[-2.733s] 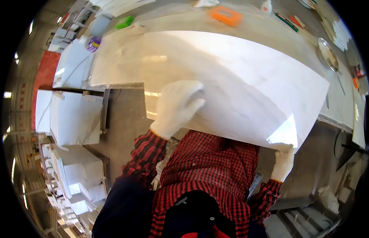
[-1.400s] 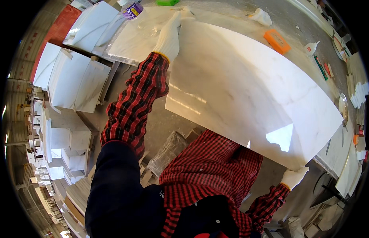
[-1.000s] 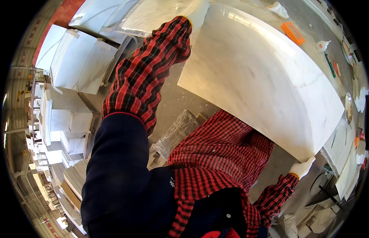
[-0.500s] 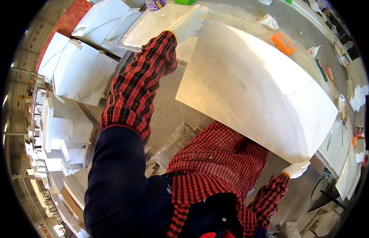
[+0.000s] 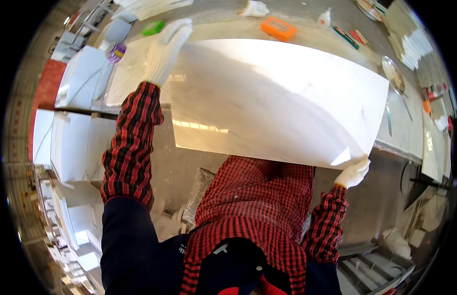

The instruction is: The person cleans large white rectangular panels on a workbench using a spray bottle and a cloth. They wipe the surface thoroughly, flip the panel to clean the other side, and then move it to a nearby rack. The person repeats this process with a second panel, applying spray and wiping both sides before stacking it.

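Note:
A glossy white marble slab [image 5: 267,93] with faint grey veining spans the middle, its near edge reaching over my lap. My left hand [image 5: 167,54], in a white knit glove, lies along the slab's far left corner. Its fingers stretch past that corner, and the thumb is hidden. At the near right corner my right hand [image 5: 353,173], also gloved, closes on the edge, with the fingers beneath the slab out of sight. Under and behind the slab is a dusty grey worktable [image 5: 218,27].
Beyond the slab lie an orange block [image 5: 278,28], a crumpled white cloth [image 5: 254,8], a small white bottle [image 5: 325,17] and a green block [image 5: 152,28]. A purple-labelled tin [image 5: 115,52] stands farther left. At right is a metal dish [image 5: 393,73]. White stone blocks [image 5: 73,142] crowd the left side.
The slab has swung level and moved left, with both gloved hands moving along at its corners. My view has also turned, so the worktable items appear farther left.

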The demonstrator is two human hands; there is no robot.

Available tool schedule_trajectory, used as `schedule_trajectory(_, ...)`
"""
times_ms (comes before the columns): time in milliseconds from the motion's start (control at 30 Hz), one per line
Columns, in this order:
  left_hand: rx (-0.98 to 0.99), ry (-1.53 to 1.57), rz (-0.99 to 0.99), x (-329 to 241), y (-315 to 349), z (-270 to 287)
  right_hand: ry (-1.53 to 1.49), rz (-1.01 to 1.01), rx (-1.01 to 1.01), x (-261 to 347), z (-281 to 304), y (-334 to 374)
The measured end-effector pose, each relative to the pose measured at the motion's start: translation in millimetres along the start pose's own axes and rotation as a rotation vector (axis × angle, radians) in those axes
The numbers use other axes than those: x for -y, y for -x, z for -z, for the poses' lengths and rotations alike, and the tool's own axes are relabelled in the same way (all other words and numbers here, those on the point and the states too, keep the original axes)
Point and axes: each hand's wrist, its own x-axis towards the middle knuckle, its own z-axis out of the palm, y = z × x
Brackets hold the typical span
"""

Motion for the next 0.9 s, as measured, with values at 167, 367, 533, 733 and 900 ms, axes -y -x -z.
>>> schedule_trajectory(167, 0.187, -0.482, -0.291, -36.4, 14.1, -57.6, -0.051, -0.109, -0.007, 12.5, 4.1, 6.2)
schedule_trajectory(367, 0.230, -0.757, -0.402, -44.8, 26.5, -71.6, -0.019, -0.028, -0.013, 6.4, 3.0, 14.7)
schedule_trajectory(533, 0.269, -0.754, -0.466, -57.4, 27.2, -89.3, 0.352, 0.438, -0.172, -52.9, -3.4, -1.6)
schedule_trajectory(733, 0.222, -0.717, -0.473, -63.9, 27.4, -104.5, 0.069, 0.043, -0.117, -11.6, -4.0, 2.1)
schedule_trajectory(900, 0.054, -0.657, -0.586, -51.8, 24.1, -109.2, 0.077, -0.119, -0.129, 1.4, -1.4, 3.2)
